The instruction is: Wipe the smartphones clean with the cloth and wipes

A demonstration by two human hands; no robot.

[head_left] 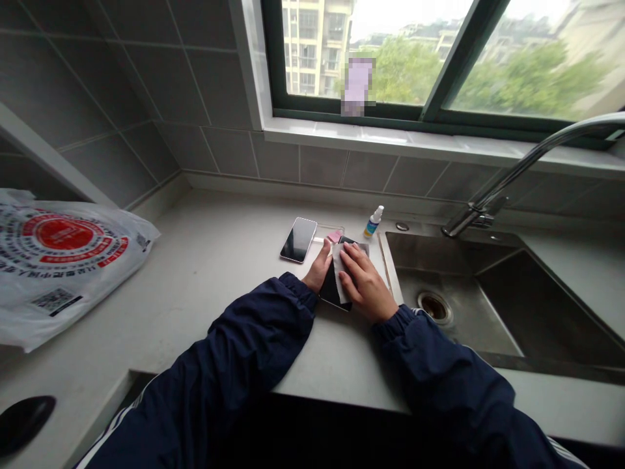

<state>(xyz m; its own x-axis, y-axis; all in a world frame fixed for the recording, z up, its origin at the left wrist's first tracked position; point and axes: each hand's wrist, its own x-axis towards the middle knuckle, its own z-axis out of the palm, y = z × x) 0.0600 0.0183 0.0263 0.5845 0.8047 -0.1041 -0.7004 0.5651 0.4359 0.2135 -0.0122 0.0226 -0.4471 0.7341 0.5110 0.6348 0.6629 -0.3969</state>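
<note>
A dark flat device [331, 286], like a phone, lies on the pale countertop [219, 273] beside the sink. My left hand [319, 268] grips its left edge, fingers curled round it. My right hand [366, 283] lies flat on a small white cloth [342, 268], pressing it onto the dark device. A second phone [298, 240] with a pale rim lies screen up just behind and to the left. A small spray bottle [374, 222] with a blue label stands behind the hands. Something pink [334, 235] lies between the phone and the bottle.
A steel sink [488, 299] with a drain [433, 306] sits to the right, a curved faucet [512, 176] over it. A white plastic bag [63, 260] with red print lies at the left. A dark round object [24, 423] is at the lower left. Tiled wall and window behind.
</note>
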